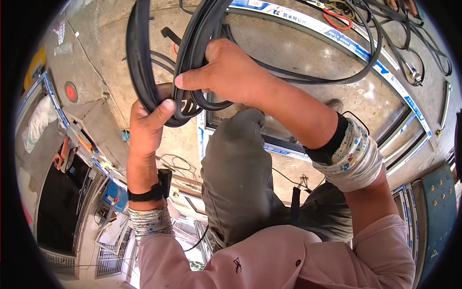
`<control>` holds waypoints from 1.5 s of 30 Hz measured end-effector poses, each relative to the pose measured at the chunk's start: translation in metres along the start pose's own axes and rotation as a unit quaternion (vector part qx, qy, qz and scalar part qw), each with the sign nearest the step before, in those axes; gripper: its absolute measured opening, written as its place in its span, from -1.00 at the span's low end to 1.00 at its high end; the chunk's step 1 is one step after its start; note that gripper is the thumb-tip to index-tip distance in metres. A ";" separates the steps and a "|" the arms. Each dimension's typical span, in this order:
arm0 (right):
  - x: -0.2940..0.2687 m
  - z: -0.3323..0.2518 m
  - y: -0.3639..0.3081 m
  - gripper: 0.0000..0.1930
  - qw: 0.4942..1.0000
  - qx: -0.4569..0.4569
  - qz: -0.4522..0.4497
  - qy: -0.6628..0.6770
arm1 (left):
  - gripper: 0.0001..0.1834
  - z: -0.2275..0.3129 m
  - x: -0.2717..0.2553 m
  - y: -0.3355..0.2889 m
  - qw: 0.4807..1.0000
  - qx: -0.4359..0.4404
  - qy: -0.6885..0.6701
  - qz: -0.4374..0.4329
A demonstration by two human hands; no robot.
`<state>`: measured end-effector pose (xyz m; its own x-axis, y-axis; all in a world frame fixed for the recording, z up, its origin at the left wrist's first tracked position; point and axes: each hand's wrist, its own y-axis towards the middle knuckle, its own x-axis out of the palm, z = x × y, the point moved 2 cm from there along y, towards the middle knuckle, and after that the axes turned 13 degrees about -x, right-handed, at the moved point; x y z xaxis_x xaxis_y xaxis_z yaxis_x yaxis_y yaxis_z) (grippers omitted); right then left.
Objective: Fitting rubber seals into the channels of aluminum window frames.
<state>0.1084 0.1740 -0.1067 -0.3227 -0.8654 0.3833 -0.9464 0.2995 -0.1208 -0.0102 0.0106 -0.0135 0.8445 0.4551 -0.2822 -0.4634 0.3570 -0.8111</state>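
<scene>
Pink shirt nearest, grey trousers beyond it, one knee bent up behind the hands.

Progress: black strip is bunched in several loops between the hands, held ahead of the knee, above the floor. I judge the handling partway: a fair bundle is gathered, yet a long run sweeps off to the right over the taped frame, outside either grip. Where that run's far end lies, cannot tell.

Pose: left hand sits low on the loops, forearm nearly upright, thumb laid over the near edge, fingers mostly hidden beneath. Grip narrow, strip pinched in it. Right hand sits higher, its forearm slanting in from the lower right, elbow bent outward. Its thumb points left and presses the bundle; the other fingers curl round behind, mostly out of sight, so that grip too is closed on strip. Hands near each other, loops between them. Black wristband at the left wrist, dark band round the right forearm
</scene>
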 end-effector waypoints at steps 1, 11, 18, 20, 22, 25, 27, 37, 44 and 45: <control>-0.004 -0.015 0.000 -0.62 0.996 -0.010 0.066 0.065 | -0.55 0.022 -0.007 -0.006 0.999 0.034 -0.025 -0.001; -0.077 -0.266 -0.171 -0.78 0.964 -0.053 0.251 0.069 | -0.83 0.183 -0.100 -0.225 0.962 0.214 -0.161 0.059; -0.085 -0.384 -0.382 -0.74 0.870 0.003 0.491 -0.043 | -0.74 0.278 -0.092 -0.297 0.960 0.248 -0.117 -0.048; -0.066 -0.401 -0.450 -0.73 0.848 0.018 0.526 -0.059 | -0.76 0.317 -0.082 -0.319 0.949 0.286 -0.104 -0.087; -0.046 -0.403 -0.504 -0.72 0.828 0.024 0.555 -0.071 | -0.78 0.362 -0.064 -0.351 0.939 0.318 -0.072 -0.108; 0.000 -0.400 -0.557 -0.76 0.772 0.069 0.629 -0.061 | -0.78 0.389 -0.023 -0.348 0.944 0.299 -0.010 -0.142; 0.016 -0.386 -0.588 -0.80 0.755 0.089 0.649 -0.029 | -0.78 0.393 0.018 -0.356 0.948 0.267 0.005 -0.175; 0.095 -0.429 -0.641 -0.73 0.759 0.013 0.651 -0.011 | -0.56 0.282 0.331 -0.486 0.862 0.133 0.291 -0.393; 0.132 -0.461 -0.625 -0.67 0.763 0.038 0.598 -0.241 | -0.21 0.227 0.434 -0.586 0.711 0.175 0.430 -0.528; 0.135 -0.462 -0.630 -0.66 0.767 0.060 0.589 -0.249 | -0.33 0.224 0.440 -0.595 0.698 0.174 0.440 -0.537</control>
<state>0.6663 0.0544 0.4446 -0.8899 -0.0789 -0.4492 0.0194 0.9775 -0.2102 0.5774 0.1816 0.4600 0.5208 -0.8513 0.0640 0.6570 0.3519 -0.6667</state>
